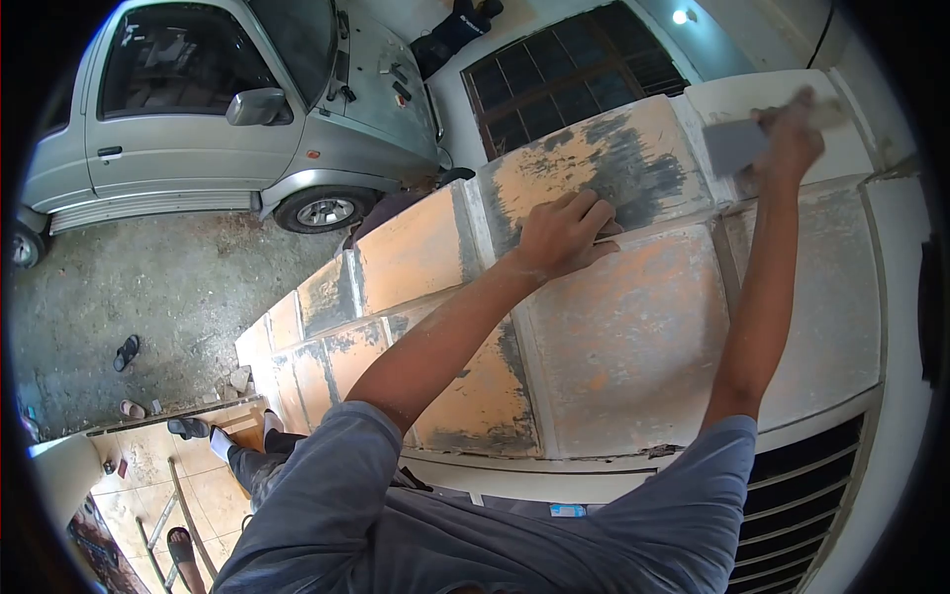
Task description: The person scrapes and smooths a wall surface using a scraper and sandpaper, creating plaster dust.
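Note:
My right hand [795, 139] is closed on a putty knife with a wide grey blade [732, 148]. The blade lies over the whitish upper panel at the right end of the wall, slightly blurred. My left hand [562, 236] rests at the groove between the upper and lower rows of panels, fingers curled. A small dark edge shows between its fingers and thumb; what it is I cannot make out. Above that hand, an orange panel [534, 178] carries dark grey smears. Below it lies a larger panel [633, 337] with a greyish, patchy coat.
A silver car [198, 148] stands on the concrete floor at left, small objects on its hood. Another person [460, 35] is beyond it. Below left are a metal ladder [178, 515], a person's foot in a sandal [180, 546] and loose slippers [127, 352]. A barred opening [802, 495] is lower right.

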The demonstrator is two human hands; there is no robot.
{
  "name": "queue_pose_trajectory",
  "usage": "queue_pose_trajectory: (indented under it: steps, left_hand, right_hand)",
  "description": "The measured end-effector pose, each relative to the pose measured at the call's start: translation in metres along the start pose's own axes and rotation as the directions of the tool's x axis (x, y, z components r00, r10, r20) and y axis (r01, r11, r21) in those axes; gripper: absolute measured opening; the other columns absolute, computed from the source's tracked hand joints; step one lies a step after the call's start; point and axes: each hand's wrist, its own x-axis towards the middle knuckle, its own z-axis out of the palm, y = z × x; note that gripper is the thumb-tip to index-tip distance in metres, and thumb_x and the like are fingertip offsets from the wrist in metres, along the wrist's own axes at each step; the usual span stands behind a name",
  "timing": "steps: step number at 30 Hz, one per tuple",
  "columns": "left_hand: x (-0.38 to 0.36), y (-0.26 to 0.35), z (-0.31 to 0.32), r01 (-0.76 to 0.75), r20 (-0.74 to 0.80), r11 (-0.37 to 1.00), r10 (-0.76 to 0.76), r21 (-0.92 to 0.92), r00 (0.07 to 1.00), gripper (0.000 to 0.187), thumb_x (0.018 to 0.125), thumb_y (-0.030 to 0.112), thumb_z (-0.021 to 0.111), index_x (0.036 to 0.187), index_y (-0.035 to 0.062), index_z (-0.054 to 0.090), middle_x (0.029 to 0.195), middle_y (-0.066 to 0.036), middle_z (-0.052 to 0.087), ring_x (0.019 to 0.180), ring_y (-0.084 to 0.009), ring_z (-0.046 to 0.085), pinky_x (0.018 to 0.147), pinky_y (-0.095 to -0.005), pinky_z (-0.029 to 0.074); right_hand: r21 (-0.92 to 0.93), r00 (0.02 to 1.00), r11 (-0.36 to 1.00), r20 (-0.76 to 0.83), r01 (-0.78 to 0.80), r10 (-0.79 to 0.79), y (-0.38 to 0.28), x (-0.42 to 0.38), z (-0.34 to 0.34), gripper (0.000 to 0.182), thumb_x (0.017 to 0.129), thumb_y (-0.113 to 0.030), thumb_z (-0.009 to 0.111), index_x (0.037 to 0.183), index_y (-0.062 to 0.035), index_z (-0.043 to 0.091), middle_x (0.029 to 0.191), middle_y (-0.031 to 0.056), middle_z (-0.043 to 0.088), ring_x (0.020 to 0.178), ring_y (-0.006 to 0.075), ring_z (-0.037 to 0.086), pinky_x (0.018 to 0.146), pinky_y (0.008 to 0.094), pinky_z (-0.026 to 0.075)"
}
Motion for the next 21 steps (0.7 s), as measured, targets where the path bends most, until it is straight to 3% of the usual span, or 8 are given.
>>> queue_pose_trajectory:
  steps: [2, 6, 8, 12, 16, 18, 20, 21]
  left_hand:
    - [0.000, -0.001, 0.002, 0.002, 0.005, 1.000, -0.002, -0.003, 1.000, 0.043, 0.062, 0.033, 0.083, 0.087, 0.0128, 0.055, 0.078, 0.000, 0.054, 0.069, -0.0179, 0.061, 0.051, -0.0312, 0.050]
    - [0.000, 0.000, -0.001, -0.004, 0.001, 1.000, 0.004, 0.012, 1.000, 0.042, 0.062, 0.033, 0.083, 0.087, 0.0129, 0.055, 0.078, 0.000, 0.054, 0.070, -0.0184, 0.061, 0.051, -0.0314, 0.050]
    - [-0.002, 0.001, -0.001, -0.006, 0.001, 1.000, 0.006, 0.018, 1.000, 0.042, 0.062, 0.033, 0.083, 0.086, 0.0130, 0.055, 0.078, 0.000, 0.054, 0.070, -0.0183, 0.061, 0.051, -0.0314, 0.050]
    - [0.000, 0.000, -0.002, -0.011, 0.007, 1.000, 0.010, 0.020, 1.000, 0.042, 0.063, 0.033, 0.083, 0.086, 0.0130, 0.054, 0.078, 0.000, 0.054, 0.069, -0.0182, 0.060, 0.052, -0.0313, 0.051]
    - [0.000, 0.001, -0.001, -0.007, 0.015, 1.000, 0.007, 0.001, 1.000, 0.042, 0.063, 0.033, 0.083, 0.086, 0.0127, 0.054, 0.077, 0.000, 0.054, 0.069, -0.0183, 0.060, 0.052, -0.0315, 0.051]
    - [0.001, 0.001, -0.001, -0.001, 0.010, 1.000, 0.001, 0.001, 1.000, 0.043, 0.062, 0.032, 0.083, 0.087, 0.0124, 0.055, 0.077, 0.000, 0.053, 0.070, -0.0182, 0.060, 0.052, -0.0317, 0.051]
    - [-0.001, 0.003, -0.001, 0.001, 0.004, 1.000, -0.001, -0.002, 1.000, 0.043, 0.062, 0.033, 0.083, 0.087, 0.0124, 0.055, 0.077, -0.001, 0.054, 0.070, -0.0182, 0.061, 0.052, -0.0318, 0.051]
    - [0.001, 0.000, -0.002, -0.015, 0.002, 1.000, 0.015, 0.003, 1.000, 0.043, 0.062, 0.033, 0.084, 0.087, 0.0123, 0.055, 0.078, -0.001, 0.054, 0.070, -0.0182, 0.061, 0.052, -0.0319, 0.051]
  right_hand:
    - [0.050, 0.982, 0.993, 0.151, 0.106, -0.112, 0.003, -0.002, -0.004, 0.044, 0.097, -0.037, 0.053, 0.080, 0.0032, 0.054, 0.063, 0.0095, 0.054, 0.056, 0.0193, 0.056, 0.057, 0.0362, 0.053]
    - [0.354, 0.980, 0.935, -0.192, 0.024, 0.048, -0.006, -0.003, -0.009, 0.038, 0.097, -0.033, 0.054, 0.079, 0.0005, 0.053, 0.060, 0.0050, 0.048, 0.057, 0.0172, 0.050, 0.055, 0.0324, 0.048]
    - [0.130, 0.986, 0.990, 0.152, 0.047, -0.066, 0.014, -0.004, -0.003, 0.047, 0.097, -0.039, 0.052, 0.069, -0.0017, 0.049, 0.059, 0.0097, 0.052, 0.052, 0.0181, 0.054, 0.054, 0.0375, 0.053]
    - [0.388, 0.976, 0.921, -0.211, 0.029, 0.059, -0.019, 0.001, -0.004, 0.040, 0.095, -0.035, 0.058, 0.078, 0.0008, 0.054, 0.061, 0.0065, 0.052, 0.056, 0.0167, 0.052, 0.059, 0.0336, 0.048]
    - [0.018, 0.981, 0.989, 0.123, 0.149, -0.150, 0.003, -0.007, 0.013, 0.051, 0.094, -0.040, 0.059, 0.077, 0.0079, 0.059, 0.065, 0.0137, 0.062, 0.062, 0.0191, 0.060, 0.063, 0.0352, 0.051]
    - [-0.024, 0.997, 0.997, -0.037, 0.070, -0.071, -0.008, 0.001, 0.008, 0.053, 0.093, -0.042, 0.059, 0.081, 0.0097, 0.061, 0.068, 0.0150, 0.064, 0.061, 0.0197, 0.060, 0.064, 0.0358, 0.050]
    - [0.303, 0.986, 0.952, -0.164, 0.039, 0.012, -0.005, 0.011, -0.003, 0.050, 0.092, -0.040, 0.061, 0.082, 0.0086, 0.060, 0.059, 0.0101, 0.058, 0.052, 0.0197, 0.059, 0.057, 0.0334, 0.048]
    - [0.038, 0.988, 0.994, -0.112, -0.101, 0.104, -0.004, 0.008, 0.000, 0.050, 0.092, -0.041, 0.060, 0.085, 0.0084, 0.060, 0.062, 0.0106, 0.059, 0.052, 0.0190, 0.058, 0.057, 0.0338, 0.049]
